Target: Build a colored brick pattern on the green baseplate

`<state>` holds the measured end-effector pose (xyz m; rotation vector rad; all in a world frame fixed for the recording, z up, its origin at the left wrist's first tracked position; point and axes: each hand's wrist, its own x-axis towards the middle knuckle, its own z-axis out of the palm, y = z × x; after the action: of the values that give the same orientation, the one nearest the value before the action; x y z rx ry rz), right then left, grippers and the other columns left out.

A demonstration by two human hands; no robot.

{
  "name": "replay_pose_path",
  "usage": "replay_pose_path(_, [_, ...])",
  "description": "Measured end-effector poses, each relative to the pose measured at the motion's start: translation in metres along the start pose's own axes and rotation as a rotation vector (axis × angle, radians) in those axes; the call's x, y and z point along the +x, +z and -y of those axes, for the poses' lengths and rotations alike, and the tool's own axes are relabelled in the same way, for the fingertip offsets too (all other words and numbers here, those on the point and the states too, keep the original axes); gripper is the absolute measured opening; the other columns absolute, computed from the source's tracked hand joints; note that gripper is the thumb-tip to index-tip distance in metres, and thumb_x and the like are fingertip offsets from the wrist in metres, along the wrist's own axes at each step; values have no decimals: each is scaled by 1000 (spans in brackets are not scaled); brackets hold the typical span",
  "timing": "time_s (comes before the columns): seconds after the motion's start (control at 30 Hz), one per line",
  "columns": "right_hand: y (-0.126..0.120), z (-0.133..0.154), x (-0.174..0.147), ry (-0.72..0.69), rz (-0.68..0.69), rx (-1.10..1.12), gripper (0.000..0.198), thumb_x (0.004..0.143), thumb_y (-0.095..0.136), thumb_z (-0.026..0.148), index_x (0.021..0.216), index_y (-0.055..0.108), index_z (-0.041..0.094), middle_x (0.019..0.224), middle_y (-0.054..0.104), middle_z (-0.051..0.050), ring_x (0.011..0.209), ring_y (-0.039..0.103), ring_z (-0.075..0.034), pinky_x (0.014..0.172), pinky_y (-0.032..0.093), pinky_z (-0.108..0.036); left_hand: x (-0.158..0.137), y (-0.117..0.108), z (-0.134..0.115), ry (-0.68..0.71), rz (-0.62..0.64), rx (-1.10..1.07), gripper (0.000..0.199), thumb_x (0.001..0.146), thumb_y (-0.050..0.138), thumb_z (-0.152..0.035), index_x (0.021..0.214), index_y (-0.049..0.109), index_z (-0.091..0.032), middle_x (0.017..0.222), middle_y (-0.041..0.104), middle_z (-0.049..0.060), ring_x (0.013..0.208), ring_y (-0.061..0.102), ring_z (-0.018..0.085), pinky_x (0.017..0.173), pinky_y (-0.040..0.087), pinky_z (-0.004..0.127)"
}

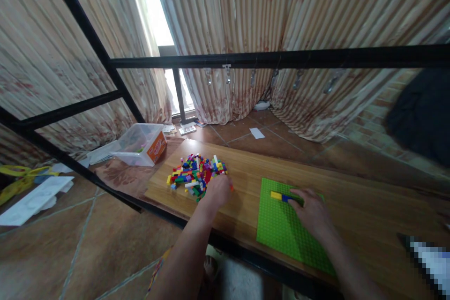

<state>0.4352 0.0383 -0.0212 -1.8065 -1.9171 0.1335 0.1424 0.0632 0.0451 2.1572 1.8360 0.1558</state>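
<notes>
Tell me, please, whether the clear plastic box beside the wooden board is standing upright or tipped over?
Tipped over. The clear plastic box lies on its side, its orange label facing the wooden board and its opening turned sideways.

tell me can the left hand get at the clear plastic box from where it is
Probably not without leaning. The left hand rests at the brick pile, and the clear plastic box sits beyond the pile, off the wooden board. Nothing blocks the way.
</notes>
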Motion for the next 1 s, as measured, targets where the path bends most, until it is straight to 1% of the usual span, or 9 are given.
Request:
replay_pose_path(0.1, [-7,-5,1,58,-51,63,34,84,46,35,102,67,16,106,65,-14,96,62,-28,88,48,-45,1,-2,-1,32,-38,-28,20,78,49,-13,86,67,-17,90,70,10,89,67,22,74,48,28])
replay_pose_path(0.2, [-15,-4,1,102,-103,140,36,85,43,38,101,67,17,104,67,-14,93,64,-26,85,49,-43,3,-1,-9,72,-90,-154,18,80,49,-14,87,65,-17,85,70,7,82,66,19,70,46,26])
replay_pose_path(0.3, [-19,3,0,110,-109,224,35,86,43,39,99,67,18,101,70,-12,90,65,-25,84,50,-41,5,5,-23,125,-122,-304,16,80,50,-13,88,63,-17,83,70,5,78,65,16,69,45,24])
replay_pose_path(0.43, [-20,16,-3,96,-79,331,30,85,46,37,98,68,21,98,72,-9,90,66,-23,85,50,-40,6,18,-47,218,-155,-435,16,78,51,-10,86,63,-17,80,68,2,74,62,14,68,44,22])
replay_pose_path(0.6, [-23,37,-7,49,14,463,26,84,49,31,102,67,24,103,70,-6,93,66,-21,88,50,-38,8,36,-71,322,-95,-632,18,78,49,-8,83,63,-17,76,65,-1,70,60,11,65,44,20])
replay_pose_path(0.7, [-25,48,-8,15,62,494,28,84,50,28,107,66,23,105,69,-6,95,65,-20,89,49,-37,11,45,-79,319,-52,-714,15,79,50,-10,83,63,-16,74,64,0,69,60,12,64,46,21])
replay_pose_path(0.77, [-25,52,-9,-2,85,514,30,83,51,27,109,65,24,108,68,-5,96,64,-19,91,48,-37,12,49,-83,316,-11,-768,15,78,51,-9,84,63,-15,76,65,0,72,61,12,67,47,22])
replay_pose_path(0.93, [-26,54,-9,-15,101,544,31,83,50,25,111,64,27,109,68,-4,97,63,-19,91,48,-37,14,55,-91,314,80,-925,21,75,50,-1,87,61,-15,86,69,2,81,64,12,77,51,23])
replay_pose_path(1.0, [-27,54,-10,-35,99,526,28,85,49,26,107,65,27,107,68,-4,98,63,-20,90,48,-37,14,57,-93,296,91,-950,25,75,51,0,95,60,-14,86,69,3,81,65,12,77,51,23])
